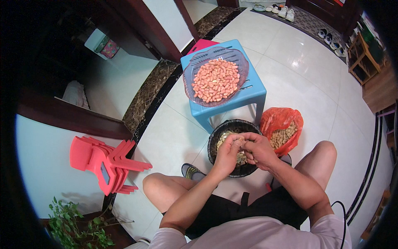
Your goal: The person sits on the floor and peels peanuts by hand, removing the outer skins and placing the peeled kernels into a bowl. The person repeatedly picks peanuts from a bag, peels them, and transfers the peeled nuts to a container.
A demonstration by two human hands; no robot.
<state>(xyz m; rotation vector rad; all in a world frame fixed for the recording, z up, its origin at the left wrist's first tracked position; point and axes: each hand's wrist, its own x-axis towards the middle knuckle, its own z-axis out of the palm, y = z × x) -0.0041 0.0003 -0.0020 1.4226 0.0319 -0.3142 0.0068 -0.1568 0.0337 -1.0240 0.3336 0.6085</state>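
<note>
My left hand (227, 153) and my right hand (260, 152) meet at the fingertips above a black-lined bin (214, 155). Between the fingertips is a small peanut (241, 139), mostly covered by my fingers. More unshelled peanuts (251, 159) show under the curled fingers of my right hand. Broken peanut shells (241, 159) lie inside the bin. To its right, a red plastic bag (293, 115) stands open with unshelled peanuts (283, 135) in it. Beyond the bin, a clear scalloped bowl (190, 67) holds shelled pink peanuts (216, 81).
The bowl rests on a blue plastic stool (253, 90), with a pink stool (203, 44) behind it. Stacked red child chairs (93, 155) carry a phone-like flat object (105, 173) at the left. A leafy plant (73, 224) is at lower left. Shoes (286, 13) line the far mat.
</note>
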